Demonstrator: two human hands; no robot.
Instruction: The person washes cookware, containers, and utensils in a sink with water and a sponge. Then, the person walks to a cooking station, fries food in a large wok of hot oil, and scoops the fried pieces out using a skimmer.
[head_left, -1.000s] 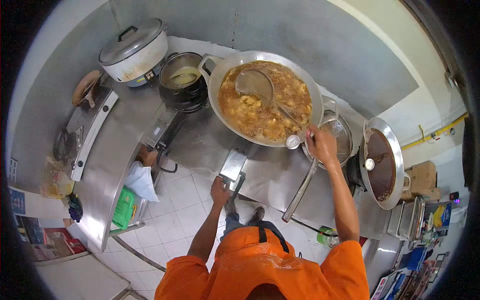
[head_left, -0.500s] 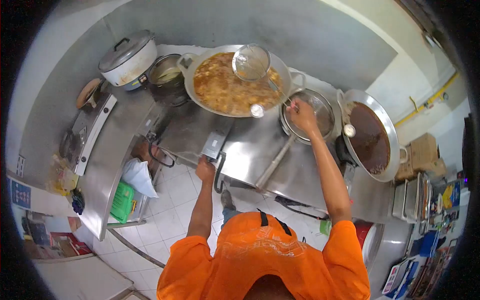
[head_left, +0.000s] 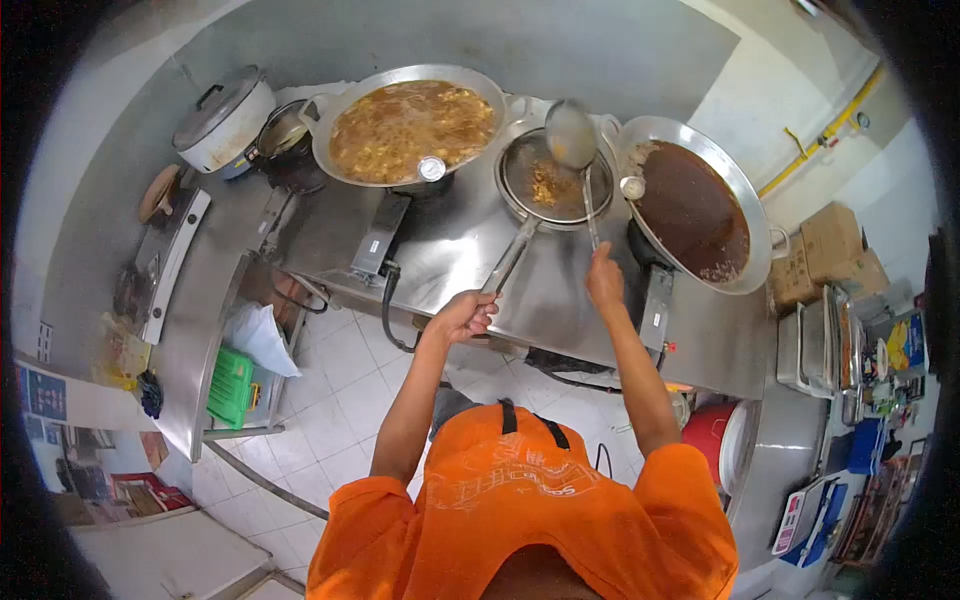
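My right hand (head_left: 603, 275) is closed around the handle of a skimmer (head_left: 571, 135); its round head, smeared by motion, hangs tilted above a large long-handled strainer (head_left: 515, 172). Small golden-brown bits (head_left: 550, 184) lie in the strainer's mesh, which rests on top of a pot. Fingers curled, my left hand (head_left: 468, 315) grips the end of the strainer's handle and hides its tip. To the left stands a wok (head_left: 318, 140) of bubbling oil with pale golden pieces; to the right, another wok (head_left: 757, 250) holds dark brown liquid. A round dial thermometer sits at each wok's rim.
A rice cooker (head_left: 225, 125) and a dark pot (head_left: 290, 165) stand at the back left. Grey burner control boxes (head_left: 378, 240) and hoses line the steel counter's (head_left: 440, 260) front. Cardboard boxes (head_left: 830, 245) and steel trays (head_left: 805, 345) are at the right.
The skimmer in my right hand has gone from above the left wok to above the strainer. My left hand has left the burner control box and taken hold of the strainer's handle. Bits now show in the strainer.
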